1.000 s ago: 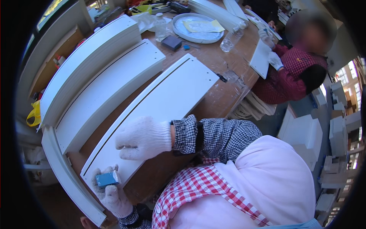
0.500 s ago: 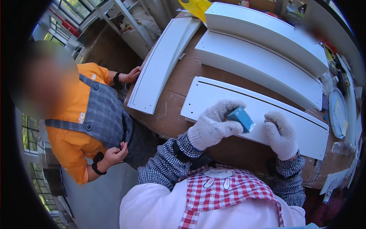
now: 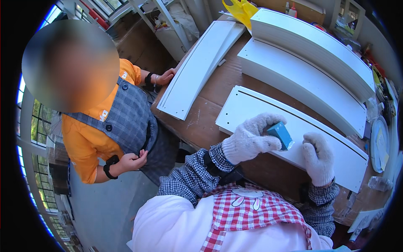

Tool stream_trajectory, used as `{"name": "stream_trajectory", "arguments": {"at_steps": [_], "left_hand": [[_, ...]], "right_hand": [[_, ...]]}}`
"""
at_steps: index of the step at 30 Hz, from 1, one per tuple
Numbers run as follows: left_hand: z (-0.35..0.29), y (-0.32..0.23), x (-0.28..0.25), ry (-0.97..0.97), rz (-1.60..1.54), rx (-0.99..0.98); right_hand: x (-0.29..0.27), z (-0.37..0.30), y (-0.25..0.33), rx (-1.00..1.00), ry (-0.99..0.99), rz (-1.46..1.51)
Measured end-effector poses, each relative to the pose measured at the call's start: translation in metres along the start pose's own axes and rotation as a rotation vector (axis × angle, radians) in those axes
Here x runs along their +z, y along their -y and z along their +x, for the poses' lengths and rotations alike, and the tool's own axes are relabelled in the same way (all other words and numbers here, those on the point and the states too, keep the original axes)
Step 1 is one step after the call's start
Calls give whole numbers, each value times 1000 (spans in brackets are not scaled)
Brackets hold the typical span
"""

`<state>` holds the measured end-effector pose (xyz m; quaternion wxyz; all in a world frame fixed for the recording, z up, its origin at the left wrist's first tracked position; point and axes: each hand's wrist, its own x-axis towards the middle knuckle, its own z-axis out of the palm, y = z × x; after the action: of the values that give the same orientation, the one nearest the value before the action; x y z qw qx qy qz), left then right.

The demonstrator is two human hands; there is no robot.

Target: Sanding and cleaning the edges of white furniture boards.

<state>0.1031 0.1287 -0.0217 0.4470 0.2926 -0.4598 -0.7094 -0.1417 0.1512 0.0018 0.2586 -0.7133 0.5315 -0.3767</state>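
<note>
My left hand, in a white knit glove, grips a small blue block between thumb and fingers. The block has a paler, shiny lower end, and its material is unclear. My right hand, gloved the same way, is closed with its fingers curled in, just right of the block. Whatever it may hold is hidden. Both hands are above the near edge of a white board that has a dark groove along its far side and small holes near its ends.
Behind lie two stacks of white boards, and more boards lie at the left. A person in an orange shirt stands left, one hand on the brown table. A yellow bag is at the back, a white round lid at right.
The whole view has swung, so the table, boards and my hands sit further right in the picture. My left hand keeps its grip on the blue block; my right hand stays closed.
</note>
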Motion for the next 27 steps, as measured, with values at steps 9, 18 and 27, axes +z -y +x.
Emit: {"name": "stream_trajectory", "arguments": {"at_steps": [9, 18, 27], "left_hand": [[-1, -2, 2, 5, 18, 20], [-3, -7, 4, 9, 8, 9], [-2, -12, 4, -13, 51, -21]], "right_hand": [[0, -2, 1, 7, -5, 7], [0, -1, 5, -6, -7, 4], [2, 1, 3, -13, -21, -16]]}}
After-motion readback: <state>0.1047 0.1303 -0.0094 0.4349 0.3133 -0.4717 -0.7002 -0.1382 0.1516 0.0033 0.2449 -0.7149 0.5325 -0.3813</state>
